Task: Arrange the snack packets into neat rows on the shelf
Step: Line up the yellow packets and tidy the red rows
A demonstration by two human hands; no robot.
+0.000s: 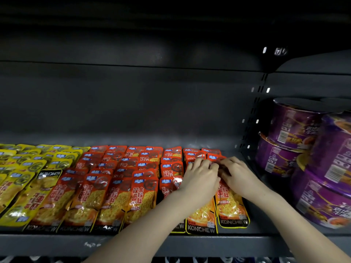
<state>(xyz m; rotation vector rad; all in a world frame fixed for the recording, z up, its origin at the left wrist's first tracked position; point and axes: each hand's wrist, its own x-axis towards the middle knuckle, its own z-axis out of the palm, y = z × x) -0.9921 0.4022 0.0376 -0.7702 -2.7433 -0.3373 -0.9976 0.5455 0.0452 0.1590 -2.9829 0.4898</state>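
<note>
Left grip (pixel 201 175), right grip (pixel 237 173): pinching orange packet (pixel 230 205) (far end) | lengthwise front-to-back

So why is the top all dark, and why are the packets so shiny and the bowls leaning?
In the head view, light reaches only low down, so the back panel above sinks into shadow; the plastic of the red packets throws white glare; also in the head view, the wide lens bends the edges, so the purple bowls seem to lean.
</note>
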